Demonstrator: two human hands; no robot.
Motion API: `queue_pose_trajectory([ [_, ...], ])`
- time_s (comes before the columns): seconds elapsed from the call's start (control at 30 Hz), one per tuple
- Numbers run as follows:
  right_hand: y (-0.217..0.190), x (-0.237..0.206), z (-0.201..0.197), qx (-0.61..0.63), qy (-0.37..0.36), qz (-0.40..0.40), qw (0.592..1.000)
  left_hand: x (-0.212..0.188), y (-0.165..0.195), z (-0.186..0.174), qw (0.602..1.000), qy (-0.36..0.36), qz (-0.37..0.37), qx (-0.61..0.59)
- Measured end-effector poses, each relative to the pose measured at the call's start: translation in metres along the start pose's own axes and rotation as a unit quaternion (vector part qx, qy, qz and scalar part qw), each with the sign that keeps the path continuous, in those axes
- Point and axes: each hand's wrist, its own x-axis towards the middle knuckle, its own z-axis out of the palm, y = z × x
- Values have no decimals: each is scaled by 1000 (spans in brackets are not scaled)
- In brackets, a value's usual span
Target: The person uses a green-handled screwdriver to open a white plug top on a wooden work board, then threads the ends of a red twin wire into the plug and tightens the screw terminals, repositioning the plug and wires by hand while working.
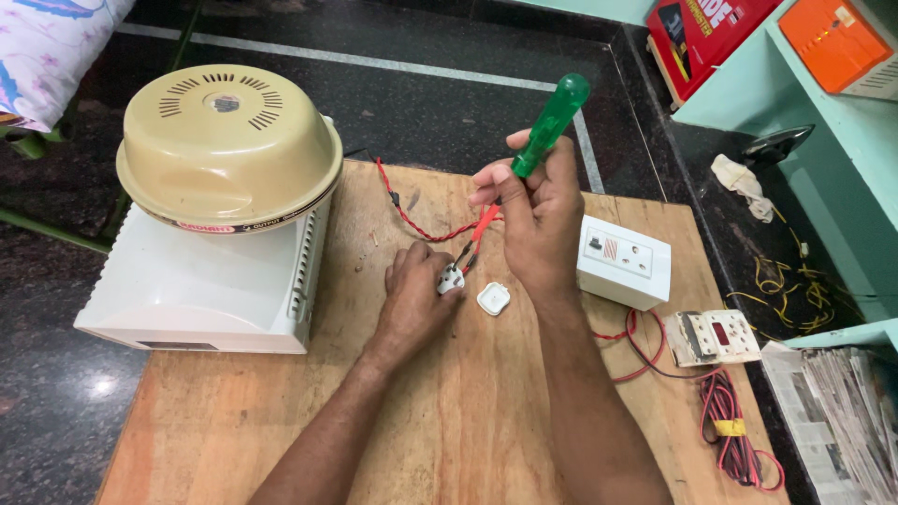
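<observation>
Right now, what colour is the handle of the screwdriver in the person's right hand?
Translucent green: the screwdriver handle shows clearly in the head view, above the right hand.

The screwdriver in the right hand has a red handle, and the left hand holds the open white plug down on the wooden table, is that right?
Not quite: the screwdriver has a green handle, not red; the red you see is the wire running to the plug. The head view shows this. The rest holds: the right hand grips it, and the left hand holds the open white plug on the wooden table.
</observation>
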Motion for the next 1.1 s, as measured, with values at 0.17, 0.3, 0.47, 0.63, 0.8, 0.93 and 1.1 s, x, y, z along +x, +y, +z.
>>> queue_pose_trajectory([
  [0.17, -1, 0, 1, 27, 5, 16, 999, -1, 0, -1, 1000, -3, -1, -1],
  [0.3, -3, -5, 4, -14, 7, -4, 1000, 0, -1, -1, 1000, -6, -1, -2],
  [0.47, -9, -8, -2, -4, -19, -11, 1000, -1, -1, 0, 1000, 4, 13, -6],
  [0.63, -13, -8, -7, -1, -68, -1, 998, 0, -2, 1, 1000, -4, 4, -4],
  [0.8, -7, -6, -10, -15, -92, -7, 996, 0, -1, 1, 1000, 5, 7, -3],
  [0.93, 10, -9, -11, 91, -99, -1, 991, 0, 0, 1, 1000, 15, 3, 7],
  [1.1, 35, -15, -6, 110, -61, 7, 992, -1, 1, 0, 1000, 15, -13, 2],
])
